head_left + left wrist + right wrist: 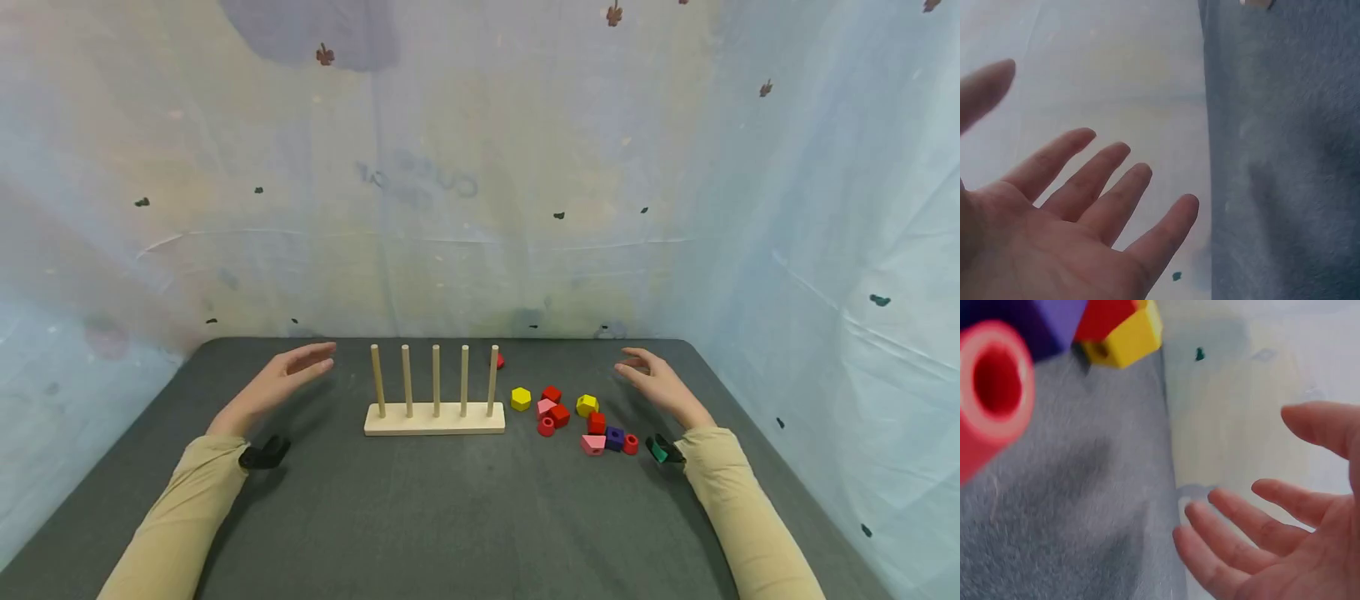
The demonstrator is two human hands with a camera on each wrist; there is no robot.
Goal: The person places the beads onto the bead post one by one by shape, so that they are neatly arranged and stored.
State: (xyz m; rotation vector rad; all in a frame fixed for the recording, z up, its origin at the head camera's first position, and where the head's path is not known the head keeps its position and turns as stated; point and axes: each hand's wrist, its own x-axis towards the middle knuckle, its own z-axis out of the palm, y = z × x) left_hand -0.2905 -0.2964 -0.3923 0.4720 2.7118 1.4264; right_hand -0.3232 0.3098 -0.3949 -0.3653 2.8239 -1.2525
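A wooden peg stand (pixel 435 423) with several upright bare pegs stands mid-table in the head view. To its left, my left hand (pixel 279 379) hovers with fingers extended, holding nothing; the left wrist view shows its palm (pixel 1079 244) and spread fingers. On the far side, my right hand (pixel 660 385) is held above the table, its fingers relaxed and apart from everything. Nearest to it lie a yellow bead (pixel 587 406), a red ring-shaped bead (pixel 631 444) and a dark blue cube bead (pixel 614 438). A pink bead (pixel 592 445) and a red cube (pixel 596 423) lie beside these.
More beads lie close to the stand's right end: a yellow one (pixel 521 399), red cubes (pixel 559 415) and a red ring (pixel 546 427). One red piece (pixel 500 361) is partly hidden behind the rightmost peg. Pale curtains (pixel 480 208) border the dark table (pixel 420 517).
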